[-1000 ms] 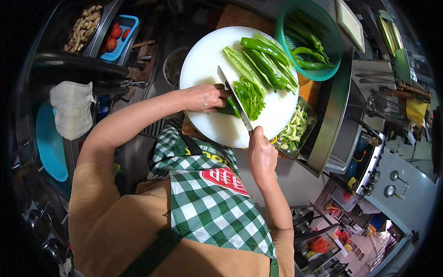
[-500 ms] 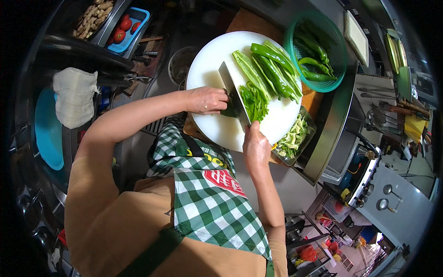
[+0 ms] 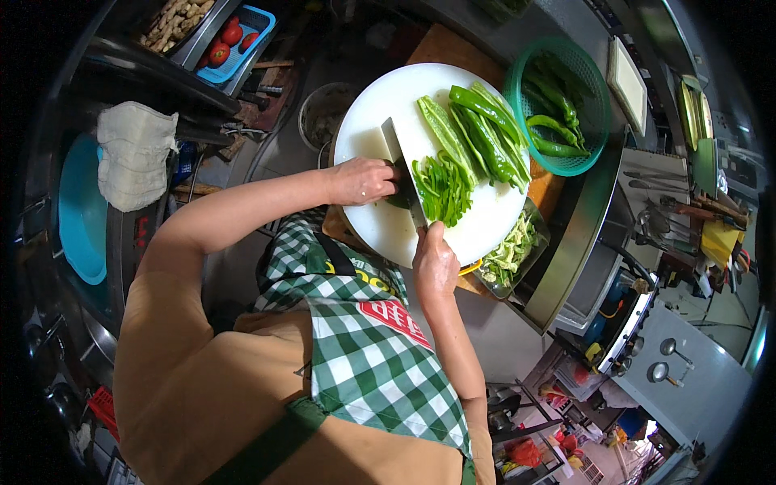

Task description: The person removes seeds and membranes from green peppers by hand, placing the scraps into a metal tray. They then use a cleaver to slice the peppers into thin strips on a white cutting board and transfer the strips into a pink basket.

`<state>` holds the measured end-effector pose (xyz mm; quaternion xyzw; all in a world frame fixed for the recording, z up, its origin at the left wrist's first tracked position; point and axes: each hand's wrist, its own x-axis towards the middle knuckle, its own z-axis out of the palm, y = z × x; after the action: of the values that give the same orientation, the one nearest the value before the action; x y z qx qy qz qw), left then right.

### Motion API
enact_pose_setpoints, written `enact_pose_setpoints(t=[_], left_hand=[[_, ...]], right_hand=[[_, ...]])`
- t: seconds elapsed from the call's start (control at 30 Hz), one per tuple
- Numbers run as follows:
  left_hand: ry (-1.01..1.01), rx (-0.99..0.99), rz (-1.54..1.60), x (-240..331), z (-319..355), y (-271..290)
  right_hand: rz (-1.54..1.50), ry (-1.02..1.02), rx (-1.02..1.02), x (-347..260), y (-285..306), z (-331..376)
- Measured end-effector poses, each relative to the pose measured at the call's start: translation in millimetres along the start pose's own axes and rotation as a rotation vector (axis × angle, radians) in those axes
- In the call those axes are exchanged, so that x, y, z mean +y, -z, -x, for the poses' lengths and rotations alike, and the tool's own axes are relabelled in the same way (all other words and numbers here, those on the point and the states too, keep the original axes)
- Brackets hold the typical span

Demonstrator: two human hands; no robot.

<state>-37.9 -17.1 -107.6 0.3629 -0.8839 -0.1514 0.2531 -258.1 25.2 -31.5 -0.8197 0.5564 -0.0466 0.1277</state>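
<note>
A round white cutting board carries split long green peppers and a heap of cut green strips. My right hand grips the handle of a broad cleaver, whose blade stands on the board just left of the strips. My left hand presses down on a dark green pepper piece beside the blade; most of that piece is hidden under the fingers. A green-and-white checked apron covers my front.
A green basket of whole peppers stands right of the board. A clear tub of pale trimmings sits at the board's lower right. A blue crate of tomatoes, a folded cloth and a teal basin lie to the left.
The cleaver has stepped left across the pepper piece, and the heap of cut strips right of the blade has grown. My left hand has drawn back leftward with it.
</note>
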Motion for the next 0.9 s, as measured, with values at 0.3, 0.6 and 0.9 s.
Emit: enact_pose_setpoints(t=[0.3, 0.6, 0.9], left_hand=[[0.054, 0.053, -0.004, 3, 6, -2], [-0.056, 0.061, 0.086, -2, 13, 9], [-0.022, 0.117, 0.013, -5, 18, 2]], right_hand=[[0.018, 0.011, -0.017, -1, 1, 2], [0.001, 0.024, -0.003, -5, 3, 3], [-0.025, -0.026, -0.038, -13, 2, 5]])
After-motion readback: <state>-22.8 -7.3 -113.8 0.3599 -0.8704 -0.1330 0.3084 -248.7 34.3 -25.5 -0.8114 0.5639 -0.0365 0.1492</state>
